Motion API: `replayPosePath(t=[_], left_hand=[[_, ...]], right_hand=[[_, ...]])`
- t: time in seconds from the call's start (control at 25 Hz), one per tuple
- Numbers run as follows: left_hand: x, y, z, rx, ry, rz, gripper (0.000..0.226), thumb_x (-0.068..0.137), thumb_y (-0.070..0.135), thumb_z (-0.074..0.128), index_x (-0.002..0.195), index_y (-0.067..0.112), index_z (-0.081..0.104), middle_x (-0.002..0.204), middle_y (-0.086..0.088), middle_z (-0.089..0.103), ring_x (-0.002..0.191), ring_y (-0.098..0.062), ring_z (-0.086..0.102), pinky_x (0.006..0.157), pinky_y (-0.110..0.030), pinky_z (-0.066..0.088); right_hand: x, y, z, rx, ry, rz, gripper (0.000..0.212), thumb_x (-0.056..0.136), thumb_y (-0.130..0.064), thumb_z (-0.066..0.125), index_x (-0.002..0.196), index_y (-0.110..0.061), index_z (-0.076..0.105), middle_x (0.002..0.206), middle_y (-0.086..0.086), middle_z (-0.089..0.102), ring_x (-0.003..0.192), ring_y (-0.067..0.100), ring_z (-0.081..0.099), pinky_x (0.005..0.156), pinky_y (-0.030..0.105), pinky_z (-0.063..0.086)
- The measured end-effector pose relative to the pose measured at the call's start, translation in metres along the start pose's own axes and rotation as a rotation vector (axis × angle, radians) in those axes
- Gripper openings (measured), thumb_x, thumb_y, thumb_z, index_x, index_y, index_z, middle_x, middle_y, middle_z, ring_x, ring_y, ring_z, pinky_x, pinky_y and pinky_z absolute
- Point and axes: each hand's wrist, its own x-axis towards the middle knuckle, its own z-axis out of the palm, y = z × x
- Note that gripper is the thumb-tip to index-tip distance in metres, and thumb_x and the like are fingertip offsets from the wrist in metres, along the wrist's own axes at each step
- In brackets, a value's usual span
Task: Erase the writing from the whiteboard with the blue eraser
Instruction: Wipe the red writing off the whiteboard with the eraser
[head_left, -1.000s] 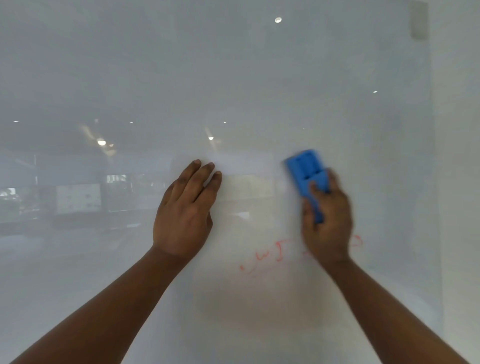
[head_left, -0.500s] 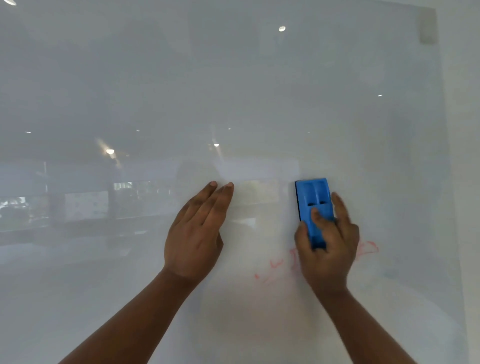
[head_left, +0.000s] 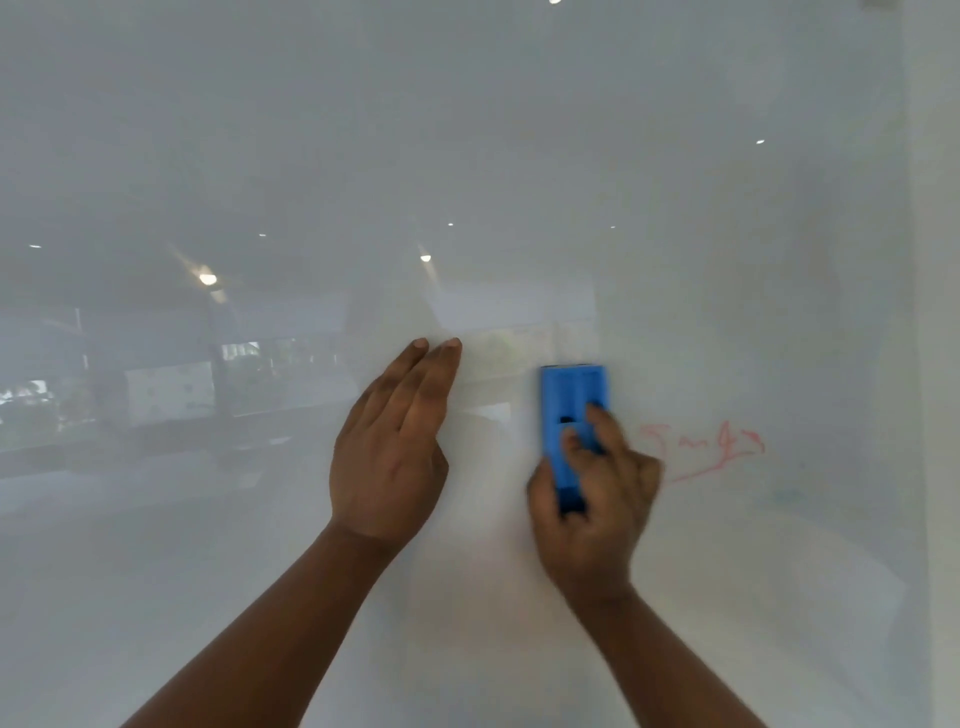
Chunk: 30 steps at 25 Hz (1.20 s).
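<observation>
My right hand (head_left: 592, 499) grips the blue eraser (head_left: 569, 421) flat against the whiteboard (head_left: 675, 260); my left hand (head_left: 395, 441) rests open beside it. Red writing (head_left: 706, 449) remains just right, so I'd press evenly and sweep rightward.

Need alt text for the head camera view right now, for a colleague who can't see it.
The right hand holds a blue eraser upright against a whiteboard, just left of faint red writing not yet wiped. The left hand rests on the board beside it, fingers extended together.
</observation>
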Motion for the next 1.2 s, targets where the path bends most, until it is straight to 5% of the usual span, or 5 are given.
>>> replayPosePath(t=[0.36,0.56,0.76,0.96,1.2], left_hand=[[-0.004,0.001,0.003,0.042,0.023,0.014,0.051,0.101,0.01,0.053,0.151,0.013,0.045,0.147,-0.01,0.059,0.143,-0.023,0.05,0.112,-0.042,0.038],[-0.006,-0.001,0.006,0.063,0.028,0.06,0.052,0.101,0.008,0.052,0.152,0.013,0.043,0.149,-0.014,0.057,0.142,-0.025,0.049,0.111,-0.042,0.038],[-0.007,0.009,0.008,0.04,-0.035,0.07,0.059,0.092,-0.01,0.048,0.149,0.005,0.049,0.146,-0.017,0.058,0.141,-0.029,0.052,0.115,-0.044,0.038],[-0.007,0.04,0.024,-0.05,-0.169,0.063,0.069,0.081,-0.023,0.054,0.146,0.0,0.052,0.144,-0.022,0.059,0.137,-0.035,0.056,0.115,-0.05,0.042],[0.002,0.07,0.041,-0.068,-0.211,0.069,0.073,0.082,-0.02,0.064,0.149,0.004,0.049,0.147,-0.019,0.058,0.139,-0.032,0.054,0.115,-0.045,0.04]], right_hand=[[0.023,0.031,-0.03,-0.079,-0.018,0.084,0.023,0.081,-0.01,0.082,0.1,0.0,0.074,0.132,0.024,0.065,0.088,0.04,0.071,0.082,0.05,0.048],[-0.011,0.014,-0.026,0.078,-0.273,-0.309,0.019,0.089,-0.019,0.076,0.107,-0.017,0.068,0.138,0.008,0.064,0.102,0.023,0.064,0.088,0.039,0.045],[0.033,0.071,-0.046,-0.126,0.047,0.246,0.025,0.087,-0.011,0.074,0.109,-0.001,0.068,0.128,0.027,0.065,0.104,0.044,0.067,0.093,0.048,0.044],[0.01,0.071,-0.057,-0.07,-0.219,-0.164,0.021,0.089,-0.016,0.072,0.107,-0.009,0.064,0.132,0.02,0.066,0.091,0.037,0.068,0.086,0.045,0.046],[0.02,0.089,-0.052,-0.133,-0.033,0.125,0.027,0.085,-0.01,0.075,0.11,-0.005,0.065,0.133,0.023,0.065,0.101,0.035,0.067,0.093,0.047,0.051]])
